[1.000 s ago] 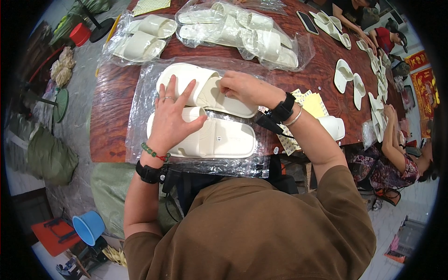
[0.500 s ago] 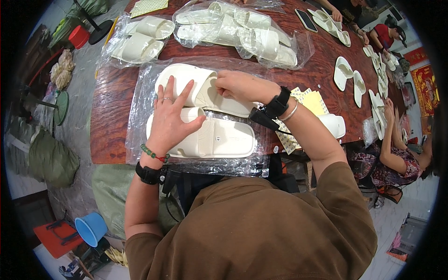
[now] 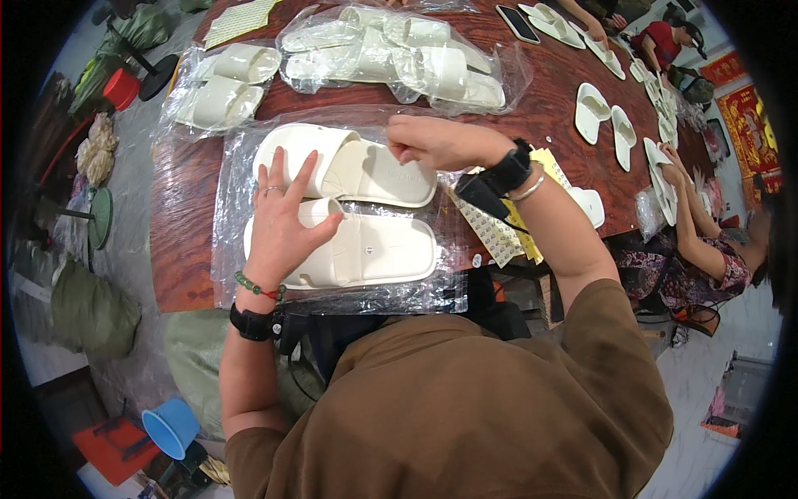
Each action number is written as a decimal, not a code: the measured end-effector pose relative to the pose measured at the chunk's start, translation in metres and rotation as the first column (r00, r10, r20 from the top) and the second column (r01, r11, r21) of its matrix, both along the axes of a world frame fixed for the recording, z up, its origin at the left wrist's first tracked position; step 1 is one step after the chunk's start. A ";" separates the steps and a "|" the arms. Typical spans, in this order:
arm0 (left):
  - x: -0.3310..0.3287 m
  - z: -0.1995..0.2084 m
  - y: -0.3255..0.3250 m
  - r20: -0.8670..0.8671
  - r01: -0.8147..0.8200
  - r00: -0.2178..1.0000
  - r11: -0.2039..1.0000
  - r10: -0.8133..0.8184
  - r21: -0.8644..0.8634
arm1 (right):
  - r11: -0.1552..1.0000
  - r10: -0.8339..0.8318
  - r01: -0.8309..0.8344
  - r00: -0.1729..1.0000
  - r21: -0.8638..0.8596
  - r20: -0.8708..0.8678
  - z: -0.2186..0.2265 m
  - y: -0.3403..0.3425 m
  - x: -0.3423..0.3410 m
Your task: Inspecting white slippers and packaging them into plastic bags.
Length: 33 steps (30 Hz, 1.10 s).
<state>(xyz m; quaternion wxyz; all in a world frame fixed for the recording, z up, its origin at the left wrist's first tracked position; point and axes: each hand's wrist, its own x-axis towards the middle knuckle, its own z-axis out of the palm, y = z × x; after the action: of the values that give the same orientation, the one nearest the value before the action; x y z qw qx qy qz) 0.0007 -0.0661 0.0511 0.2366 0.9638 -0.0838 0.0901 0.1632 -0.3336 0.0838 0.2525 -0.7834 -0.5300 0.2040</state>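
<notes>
Two cream slippers lie side by side on a clear plastic bag point(image 3: 391, 302), toes to the left. My left hand point(image 3: 285, 218) rests with fingers spread across the fronts of both, its fingertips on the far slipper point(image 3: 386, 179) and its thumb by the strap of the near slipper point(image 3: 403, 245). A small round sticker point(image 3: 369, 249) sits on the near slipper's insole. Over the heel end of the far slipper, my right hand point(image 3: 440, 143) is closed, fingertips pressed together. Whatever those fingers may hold is hidden.
Bagged slippers point(image 3: 399, 62) lie along the table's far side, with another bagged pair point(image 3: 220, 96) at the left. Yellow sticker sheets point(image 3: 495, 229) lie beside my right forearm. Loose slippers point(image 3: 592, 112), a phone point(image 3: 517, 23) and other people at work are to the right.
My right hand has come off the far slipper's insole by the strap and moved toward the heel. My left hand stays on the slippers. The whole view has shifted slightly.
</notes>
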 end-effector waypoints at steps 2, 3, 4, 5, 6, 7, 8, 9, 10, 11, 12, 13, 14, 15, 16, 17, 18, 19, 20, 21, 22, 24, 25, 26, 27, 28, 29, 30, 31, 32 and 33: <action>-0.001 0.003 0.000 -0.023 -0.004 1.000 1.000 0.005 0.011 | 0.995 -0.005 0.004 1.000 -0.102 -0.008 0.017 -0.016 -0.002; 0.000 0.003 -0.001 -0.023 0.002 1.000 1.000 -0.002 0.010 | 0.980 -0.009 0.006 1.000 -0.199 -0.013 0.020 -0.023 -0.003; 0.001 0.003 -0.001 -0.027 -0.005 1.000 1.000 0.005 0.009 | 0.973 -0.022 0.016 1.000 -0.228 -0.022 0.019 -0.030 -0.003; 0.001 0.003 -0.002 -0.030 -0.013 0.999 1.000 0.013 0.008 | 0.973 -0.027 0.021 0.999 -0.229 -0.022 0.017 -0.033 -0.004; 0.001 0.002 -0.001 -0.031 -0.011 0.999 1.000 0.011 0.006 | 0.972 -0.026 0.019 0.999 -0.236 -0.028 0.013 -0.035 -0.006; 0.001 0.001 0.001 -0.002 0.000 1.000 1.000 0.000 0.014 | 0.970 -0.024 0.015 0.999 -0.243 -0.034 0.009 -0.036 -0.007; 0.000 0.000 0.002 0.028 0.009 1.000 1.000 -0.010 0.023 | 0.977 -0.029 0.021 0.999 -0.213 -0.037 0.004 -0.035 -0.010; 0.001 0.000 0.000 0.025 0.012 1.000 1.000 -0.013 0.025 | 0.977 -0.032 0.023 0.999 -0.211 -0.040 0.002 -0.035 -0.012; 0.001 0.002 -0.001 0.010 0.010 1.000 1.000 -0.010 0.022 | 0.974 -0.043 0.036 0.999 -0.223 -0.029 0.000 -0.034 -0.014; 0.001 0.003 -0.002 -0.006 0.007 1.000 1.000 -0.007 0.019 | 0.971 -0.055 0.049 0.998 -0.233 -0.019 -0.001 -0.033 -0.015; 0.001 0.002 -0.001 -0.007 0.006 1.000 1.000 -0.006 0.021 | 0.972 -0.053 0.047 0.998 -0.231 -0.020 -0.005 -0.031 -0.016; 0.001 -0.001 -0.001 0.014 0.005 1.000 1.000 -0.005 0.003 | 0.969 -0.058 0.059 0.998 -0.238 0.012 -0.010 -0.029 -0.017; 0.002 -0.003 0.000 0.035 0.005 0.999 1.000 -0.004 -0.016 | 0.967 -0.063 0.072 0.997 -0.245 0.044 -0.014 -0.028 -0.017; 0.001 -0.004 0.001 0.033 0.002 0.999 1.000 -0.002 -0.015 | 0.967 -0.061 0.070 0.997 -0.244 0.043 -0.015 -0.026 -0.019; 0.001 -0.005 0.001 0.045 0.004 0.999 1.000 -0.004 -0.009 | 0.970 -0.082 0.092 0.995 -0.225 0.056 -0.017 -0.026 -0.021; 0.001 -0.005 0.001 0.057 0.006 0.998 1.000 -0.006 -0.004 | 0.972 -0.103 0.116 0.992 -0.206 0.070 -0.018 -0.025 -0.022; 0.001 -0.005 0.001 0.057 0.007 0.998 1.000 -0.006 -0.005 | 0.972 -0.103 0.116 0.992 -0.207 0.069 -0.021 -0.025 -0.023; 0.002 -0.005 0.000 0.051 0.003 0.999 1.000 -0.003 -0.002 | 0.970 -0.163 0.173 0.984 -0.169 0.072 -0.024 -0.026 -0.023; 0.002 -0.005 0.000 0.046 -0.001 0.999 1.000 0.001 0.000 | 0.964 -0.222 0.230 0.972 -0.131 0.072 -0.026 -0.027 -0.023; 0.002 -0.005 0.001 0.046 -0.001 0.999 1.000 0.001 -0.001 | 0.964 -0.221 0.229 0.973 -0.133 0.072 -0.024 -0.026 -0.022; 0.002 -0.006 0.002 0.053 0.000 0.999 1.000 0.000 0.001 | 0.950 -0.275 0.272 0.961 -0.153 0.005 -0.020 -0.024 -0.021; 0.002 -0.007 0.002 0.061 0.001 0.998 1.000 -0.001 0.002 | 0.933 -0.327 0.313 0.943 -0.176 -0.058 -0.018 -0.025 -0.015; 0.002 -0.007 0.002 0.059 0.002 0.998 1.000 -0.001 -0.004 | 0.916 -0.380 0.349 0.913 -0.196 -0.147 -0.019 -0.030 -0.010; 0.002 -0.007 0.002 0.056 0.002 0.998 1.000 -0.001 -0.010 | 0.898 -0.429 0.382 0.873 -0.220 -0.234 -0.019 -0.034 -0.008; 0.002 -0.006 0.002 0.056 -0.002 0.998 1.000 0.003 -0.010 | 0.899 -0.425 0.378 0.874 -0.220 -0.234 -0.018 -0.036 -0.006; 0.002 -0.005 0.001 0.042 -0.006 0.999 1.000 0.006 -0.004 | 0.915 -0.390 0.349 0.893 -0.202 -0.223 -0.017 -0.038 -0.005; 0.001 -0.005 0.001 0.028 -0.010 1.000 1.000 0.009 0.003 | 0.930 -0.354 0.319 0.911 -0.185 -0.211 -0.017 -0.038 -0.004; 0.001 -0.005 0.001 0.028 -0.010 1.000 1.000 0.010 0.001 | 0.932 -0.351 0.318 0.914 -0.176 -0.205 -0.017 -0.038 -0.006; 0.001 -0.005 0.001 0.028 -0.012 1.000 1.000 0.012 0.000 | 0.931 -0.351 0.318 0.914 -0.178 -0.204 -0.019 -0.037 -0.007; 0.001 -0.006 0.001 0.029 -0.014 0.999 1.000 0.014 -0.001 | 0.925 -0.358 0.326 0.920 -0.195 -0.161 -0.022 -0.034 -0.008; 0.001 -0.006 0.001 0.028 -0.016 0.999 1.000 0.016 -0.001 | 0.919 -0.363 0.334 0.924 -0.210 -0.117 -0.024 -0.030 -0.010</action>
<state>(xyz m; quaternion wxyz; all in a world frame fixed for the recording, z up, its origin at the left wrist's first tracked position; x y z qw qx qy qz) 0.0020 -0.0646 0.0446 0.2353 0.9629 -0.0796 0.1057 0.1536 -0.3641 0.0596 0.2503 -0.8675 -0.3391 0.2641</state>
